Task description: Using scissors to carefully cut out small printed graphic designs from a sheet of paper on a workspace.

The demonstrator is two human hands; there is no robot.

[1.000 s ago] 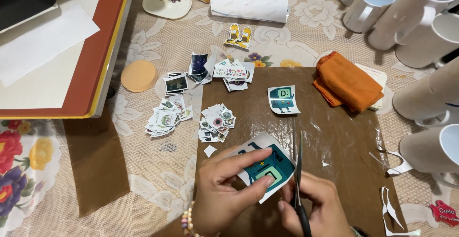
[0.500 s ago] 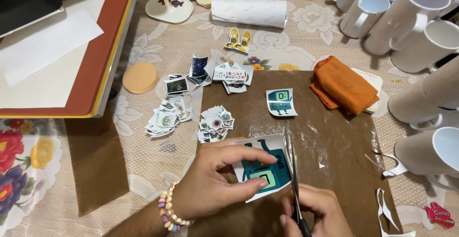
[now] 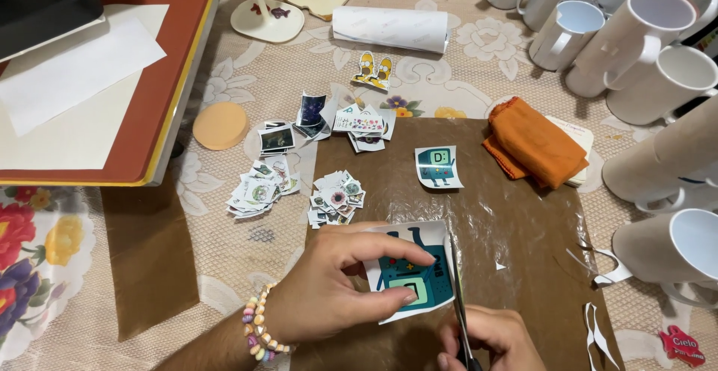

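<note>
My left hand (image 3: 336,285) pinches a white paper printed with a teal cartoon figure (image 3: 411,270), low over the brown sheet (image 3: 516,229). My right hand (image 3: 490,339) grips scissors (image 3: 458,296) at the bottom edge; their blades point up along the paper's right side. A bead bracelet (image 3: 258,322) sits on my left wrist. A smaller cut-out of the same teal figure (image 3: 437,167) lies further up the sheet.
Piles of small cut stickers (image 3: 262,188) (image 3: 335,197) (image 3: 359,122) lie left of centre. An orange cloth (image 3: 535,143), white mugs (image 3: 636,38), a paper roll (image 3: 393,27), a round orange pad (image 3: 220,125) and a red-brown board (image 3: 149,87) surround the sheet. Paper trimmings (image 3: 598,326) lie at right.
My left hand has turned and shifted the teal paper, fingers now wrapped over its top. The scissors have stayed along its right side, reaching further up. The view moved slightly.
</note>
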